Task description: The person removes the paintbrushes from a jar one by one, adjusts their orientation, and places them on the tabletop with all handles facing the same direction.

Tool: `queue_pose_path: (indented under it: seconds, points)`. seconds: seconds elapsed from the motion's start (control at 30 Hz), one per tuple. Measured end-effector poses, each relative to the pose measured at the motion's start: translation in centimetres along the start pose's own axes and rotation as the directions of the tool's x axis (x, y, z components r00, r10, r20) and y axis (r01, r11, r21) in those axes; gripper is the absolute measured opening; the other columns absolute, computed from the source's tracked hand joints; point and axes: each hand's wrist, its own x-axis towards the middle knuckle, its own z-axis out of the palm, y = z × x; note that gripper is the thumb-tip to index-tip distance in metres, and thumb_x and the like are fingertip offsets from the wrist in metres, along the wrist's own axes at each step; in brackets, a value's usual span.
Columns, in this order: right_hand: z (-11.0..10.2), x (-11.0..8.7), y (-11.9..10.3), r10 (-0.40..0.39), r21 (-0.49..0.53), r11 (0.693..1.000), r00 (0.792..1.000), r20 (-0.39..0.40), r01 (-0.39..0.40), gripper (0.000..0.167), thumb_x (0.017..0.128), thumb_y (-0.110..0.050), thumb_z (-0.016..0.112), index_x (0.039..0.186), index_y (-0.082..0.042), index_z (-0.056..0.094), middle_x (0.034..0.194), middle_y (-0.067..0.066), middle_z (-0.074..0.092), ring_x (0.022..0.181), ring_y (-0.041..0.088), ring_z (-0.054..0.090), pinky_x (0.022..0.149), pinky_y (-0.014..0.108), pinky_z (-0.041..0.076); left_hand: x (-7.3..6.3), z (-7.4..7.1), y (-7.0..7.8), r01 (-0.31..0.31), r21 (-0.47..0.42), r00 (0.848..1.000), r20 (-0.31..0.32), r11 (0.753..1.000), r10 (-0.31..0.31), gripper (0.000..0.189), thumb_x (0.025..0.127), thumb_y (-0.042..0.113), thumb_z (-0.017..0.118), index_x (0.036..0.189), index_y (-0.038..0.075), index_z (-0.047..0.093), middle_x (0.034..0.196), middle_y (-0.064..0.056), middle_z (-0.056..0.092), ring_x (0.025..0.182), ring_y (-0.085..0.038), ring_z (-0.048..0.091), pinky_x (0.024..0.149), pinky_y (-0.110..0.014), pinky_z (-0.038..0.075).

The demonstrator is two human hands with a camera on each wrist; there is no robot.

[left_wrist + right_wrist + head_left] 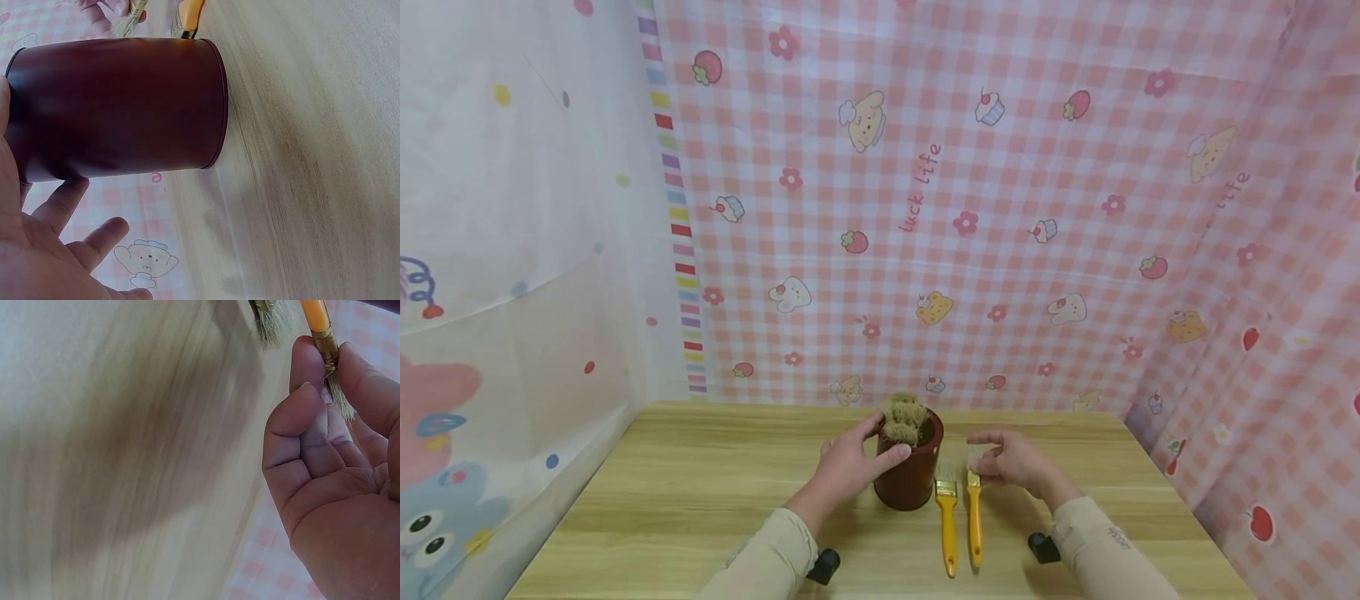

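Observation:
My left hand (853, 462) grips a dark red cylindrical holder (904, 483) near its top rim, thumb on the near side. Tan bristle heads (904, 417) stick up out of the holder. In the left wrist view the holder's smooth wall (125, 106) fills the upper left, with fingers (65, 203) touching its side. My right hand (1011, 462) pinches a yellow-handled paintbrush (975, 517) at its metal band, between thumb and fingers (306, 359). Its bristles (340, 397) point toward the palm. Between this brush and the holder lies a second yellow-handled paintbrush (948, 525).
A wood-grain table (700, 483) lies under everything. Pink checked cloth (1037, 267) hangs behind and at the right, and white patterned cloth (550, 250) hangs at the left. Small black devices (1042, 547) show beside both wrists.

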Motion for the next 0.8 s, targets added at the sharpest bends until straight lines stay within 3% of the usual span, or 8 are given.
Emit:
queue_pose_path:
  seconds: [0.5, 0.8]
  points:
    - [0.7, 0.4, 0.6, 0.033, -0.028, 0.999, 0.999, -0.007, -0.033, 0.055, 0.102, -0.007, 0.072, 0.152, 0.006, 0.054, 0.102, 0.015, 0.075, 0.086, 0.023, 0.074, 0.082, 0.043, 0.066, 0.0, 0.1, -0.1, 0.003, 0.013, 1.000, -0.008, 1.000, -0.003, 0.095, 0.091, 0.077, 0.067, 0.167, 0.024, 0.042, 0.163, -0.009, 0.054, 0.152, -0.040, 0.050, 0.129, -0.076, 0.010]
    - [1.1, 0.4, 0.9, -0.002, -0.033, 0.999, 1.000, 0.015, 0.003, 0.054, 0.102, -0.004, 0.071, 0.151, 0.008, 0.053, 0.101, 0.015, 0.075, 0.085, 0.018, 0.073, 0.080, 0.039, 0.065, -0.1, 0.0, 0.0, 0.014, 0.007, 1.000, 0.001, 1.000, -0.014, 0.096, 0.091, 0.078, 0.067, 0.167, 0.026, 0.041, 0.164, -0.009, 0.053, 0.152, -0.041, 0.049, 0.129, -0.076, 0.009]
